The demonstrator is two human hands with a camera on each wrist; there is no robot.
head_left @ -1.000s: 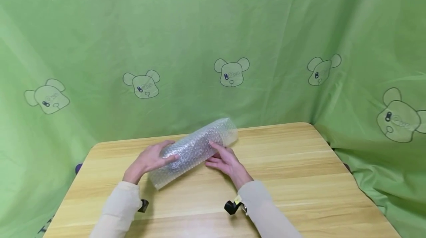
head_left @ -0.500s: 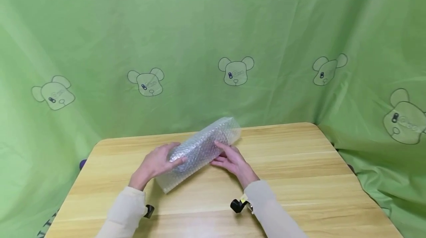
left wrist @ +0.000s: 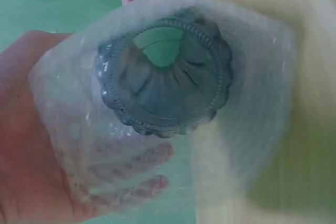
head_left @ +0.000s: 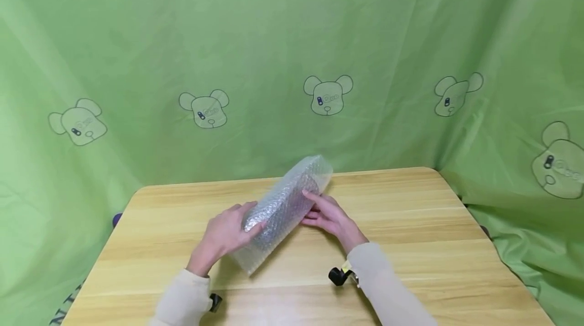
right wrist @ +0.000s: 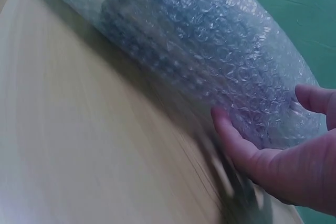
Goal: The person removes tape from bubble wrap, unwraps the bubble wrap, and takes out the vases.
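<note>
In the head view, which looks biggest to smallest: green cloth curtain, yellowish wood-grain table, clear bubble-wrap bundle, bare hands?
Green curtain
Wood-grain table
Bubble-wrap bundle
Left hand and right hand: too alike to rank

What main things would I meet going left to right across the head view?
Leftmost printed animal face, left hand, bubble wrap, right hand, fourth printed face, rightmost printed face. Left out: second printed face and third printed face, above the hands.

2 hands (head_left: pixel 228 232) (head_left: pixel 332 217), 1 wrapper (head_left: pixel 285 204), probably 1 vessel (left wrist: pixel 173 95)
</note>
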